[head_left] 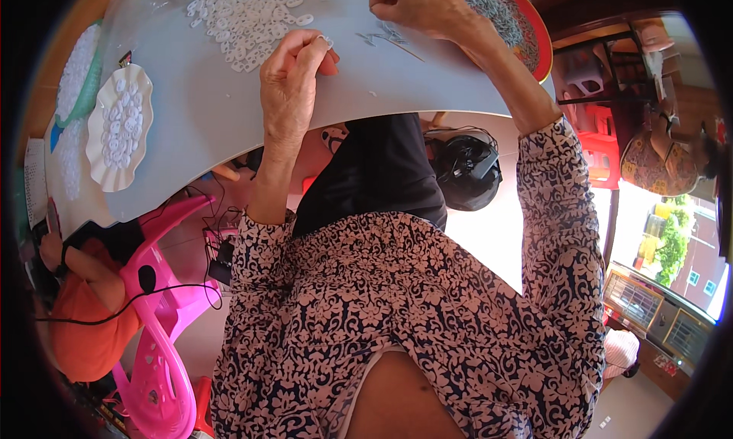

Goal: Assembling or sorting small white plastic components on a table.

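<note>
My left hand (292, 84) is raised over the grey table (206, 118), thumb and fingers pinching a small white plastic piece (327, 40). Close by lies a loose heap of similar white oval pieces with holes (248, 27). My right hand (420, 5) is closed at the far edge of the view; its fingertips are hidden, so I cannot make out what it holds. Near it on the tabletop lie a few thin grey metal pins (385, 38). Beside my right wrist stands a red plate with a yellow rim (544, 38), filled with many grey metal pins (504, 15).
A cream scalloped dish (98, 137) with white oval pieces (122, 126) stands at the left, beside a green basket (90, 88) of white pieces. A person in orange (92, 317) sits near a pink chair (164, 363). A black bag (467, 172) hangs below the table edge.
</note>
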Demonstrator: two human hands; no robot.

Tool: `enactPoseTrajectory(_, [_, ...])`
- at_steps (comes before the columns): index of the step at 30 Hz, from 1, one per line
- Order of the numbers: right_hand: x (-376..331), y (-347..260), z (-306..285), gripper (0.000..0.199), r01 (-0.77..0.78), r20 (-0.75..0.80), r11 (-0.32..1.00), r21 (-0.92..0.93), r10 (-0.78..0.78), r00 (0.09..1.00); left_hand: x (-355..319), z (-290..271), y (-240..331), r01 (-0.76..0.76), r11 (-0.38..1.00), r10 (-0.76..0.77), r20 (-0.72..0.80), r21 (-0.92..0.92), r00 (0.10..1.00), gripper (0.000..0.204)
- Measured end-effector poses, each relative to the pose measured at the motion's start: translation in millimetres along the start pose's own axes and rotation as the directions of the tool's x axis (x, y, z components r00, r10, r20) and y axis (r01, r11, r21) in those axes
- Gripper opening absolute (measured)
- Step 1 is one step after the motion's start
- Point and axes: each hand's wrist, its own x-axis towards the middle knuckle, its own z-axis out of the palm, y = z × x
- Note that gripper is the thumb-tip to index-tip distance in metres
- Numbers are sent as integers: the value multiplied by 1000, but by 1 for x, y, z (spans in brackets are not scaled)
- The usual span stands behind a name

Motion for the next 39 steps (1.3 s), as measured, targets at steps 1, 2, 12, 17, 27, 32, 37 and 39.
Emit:
enactPoseTrajectory(1, [1, -3, -7, 17, -3, 65, 997, 83, -3, 998, -1, -1, 0, 8, 1000, -8, -5, 6, 1000, 12])
enactPoseTrajectory(2, [0, -7, -11, 17, -3, 66, 996, 85, -3, 998, -1, -2, -1, 9, 1000, -9, -6, 6, 1000, 12])
enactPoseTrajectory(12, [-8, -27, -1, 12, 29, 129, 1000, -9, -27, 991, -2, 0, 5, 48, 998, -48, -2, 32, 999, 13])
enactPoseTrajectory(17, [-2, -34, 24, 10, 0, 158, 967, -256, 41, 987, -2, 0, 3, 3, 999, -3, 4, 50, 1000, 13])
enactPoseTrajectory(27, [-22, -48, 13, 15, -251, 43, 837, 485, 264, 964, -2, -3, 6, 51, 997, -52, 13, 58, 999, 14])
enactPoseTrajectory(32, [-53, -59, 28, 15, -347, 174, 426, 836, 395, 902, -5, -1, 10, 14, 999, -17, 82, 39, 997, 14])
enactPoseTrajectory(37, [-69, -59, 46, 13, -172, 95, 137, 975, 443, 892, -5, 3, 10, -33, 994, 11, 207, 104, 978, 13])
enactPoseTrajectory(39, [-70, -58, 49, 14, -88, 36, 94, 992, 455, 890, -5, 3, 10, -16, 988, -16, 210, 151, 978, 13])
